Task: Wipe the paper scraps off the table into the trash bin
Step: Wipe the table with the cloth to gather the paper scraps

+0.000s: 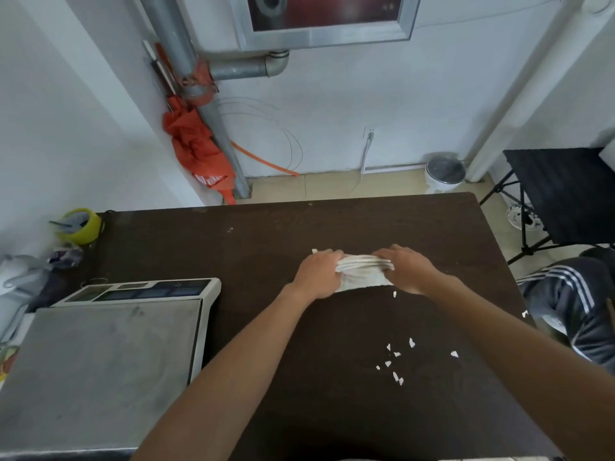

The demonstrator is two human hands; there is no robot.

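Two hands, left (316, 274) and right (404, 269), fingers curled, grip one folded cloth (361, 272) between them. Roughly a dozen paper scraps (411, 343) on table (266, 247), most below right hand.

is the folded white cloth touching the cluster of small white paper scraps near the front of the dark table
Apart. The head view shows bare dark table between the folded white cloth and the scrap cluster.

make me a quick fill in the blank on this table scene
The left hand and right hand both grip a folded white ____.
The paper scraps lie on the dark ____.
The trash bin stands on the ____ by the wall.
The scale sits on the person's ____ side.
Missing: cloth, table, floor, left.
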